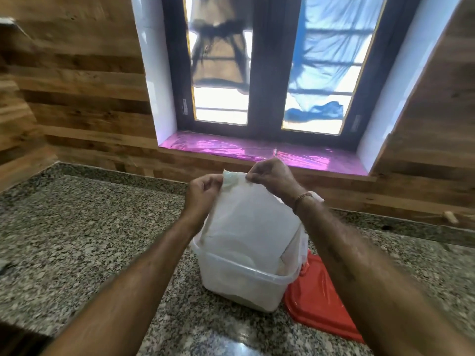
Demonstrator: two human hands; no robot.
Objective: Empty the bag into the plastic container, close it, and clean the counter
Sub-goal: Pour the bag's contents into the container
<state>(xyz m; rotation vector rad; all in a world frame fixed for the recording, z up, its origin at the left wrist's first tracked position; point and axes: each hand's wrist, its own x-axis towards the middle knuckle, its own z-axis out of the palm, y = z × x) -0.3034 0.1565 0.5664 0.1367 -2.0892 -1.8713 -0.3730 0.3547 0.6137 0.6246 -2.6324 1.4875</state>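
A white plastic bag (250,222) hangs upside down with its lower, open end inside a clear plastic container (240,286) on the granite counter (90,240). My left hand (203,191) and my right hand (272,177) both pinch the bag's top edge, held above the container. The container's red lid (321,301) lies flat on the counter just right of it. What is inside the container is hidden by the bag and the cloudy walls.
Wood-panelled walls stand behind the counter, with a window above a sill covered in pink film (257,152). A small wooden peg (449,217) sticks out of the wall at the right. A dark object (3,267) shows at the left edge.
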